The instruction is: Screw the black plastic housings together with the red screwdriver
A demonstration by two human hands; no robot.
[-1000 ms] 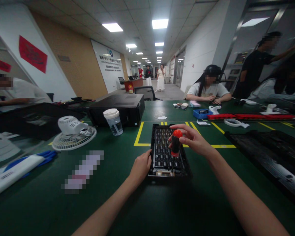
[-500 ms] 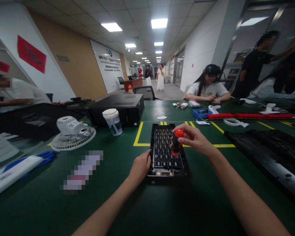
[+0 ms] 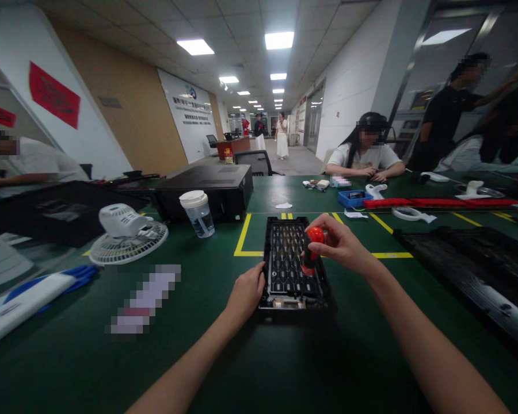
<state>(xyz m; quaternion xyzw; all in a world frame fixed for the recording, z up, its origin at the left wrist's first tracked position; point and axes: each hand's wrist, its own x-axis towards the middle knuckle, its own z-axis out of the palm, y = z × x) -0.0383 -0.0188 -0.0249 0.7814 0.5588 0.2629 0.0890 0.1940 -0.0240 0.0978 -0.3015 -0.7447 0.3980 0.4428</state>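
Observation:
A black keyboard frame (image 3: 287, 261) with a grid of openings lies lengthwise on the green table in front of me. My left hand (image 3: 247, 292) grips its near left edge, fingers curled against the rim. My right hand (image 3: 341, 244) is closed round the red-and-black handle of a screwdriver (image 3: 311, 250), which stands nearly upright with its tip down on the right side of the frame.
A white desk fan (image 3: 127, 233) and a lidded clear cup (image 3: 197, 214) sit to the left, a black box (image 3: 207, 192) behind them. Long black panels (image 3: 470, 270) lie on the right. Other people sit across the table near a blue tray (image 3: 354, 199).
My right hand and the screwdriver have shifted slightly right and up along the frame. The left hand has stayed on the frame's edge.

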